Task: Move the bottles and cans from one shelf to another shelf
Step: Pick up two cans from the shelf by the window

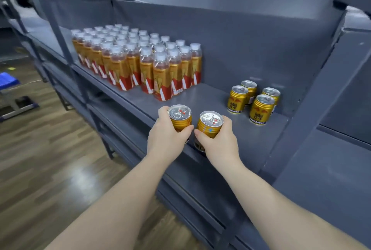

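left hand [166, 139] grips left can [180, 117] | right hand [219, 142] grips right can [210, 124]

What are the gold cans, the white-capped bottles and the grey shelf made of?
The gold cans are most likely metal: glossy printed sides, bright silver tops with pull tabs. The bottles are apparently clear plastic, liquid showing above a shiny wrap label; caps matte white. The shelf is probably painted metal, flat matte grey with thin edges, though looks alone cannot settle it.
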